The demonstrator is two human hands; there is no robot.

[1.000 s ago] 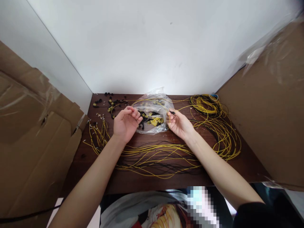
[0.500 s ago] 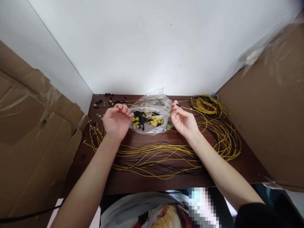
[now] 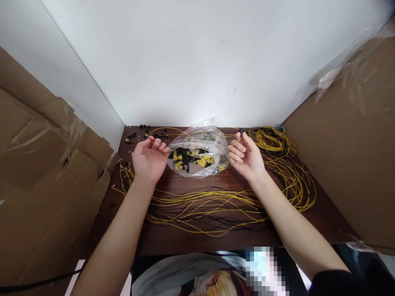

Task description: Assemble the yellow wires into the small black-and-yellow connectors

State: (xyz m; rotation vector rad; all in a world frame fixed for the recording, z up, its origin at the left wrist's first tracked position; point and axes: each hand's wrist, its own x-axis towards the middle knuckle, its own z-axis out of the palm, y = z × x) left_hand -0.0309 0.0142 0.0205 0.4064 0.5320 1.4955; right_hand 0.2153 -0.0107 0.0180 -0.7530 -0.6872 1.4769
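Note:
My left hand [image 3: 151,158] is palm up at the left of the clear plastic bag [image 3: 200,174], thumb and forefinger pinched on the end of a thin yellow wire [image 3: 173,128] that arcs over the bag. On the bag's right side my right hand [image 3: 248,158] pinches a small black connector [image 3: 241,132] upright between thumb and forefinger, a yellow wire running beside it. Black pieces [image 3: 184,155] and yellow pieces [image 3: 205,160] lie inside the bag, between the hands.
Yellow and black wires [image 3: 210,197] stretch across the brown table [image 3: 185,243] under my forearms. A coiled bundle [image 3: 268,139] sits at back right, loose black parts [image 3: 132,135] at back left. Cardboard panels [image 3: 46,172] flank both sides; a white wall [image 3: 197,61] stands behind.
My right hand has shifted slightly right, and the black connector in its fingertips has turned upright. A yellow wire now arcs higher beside my left fingertips.

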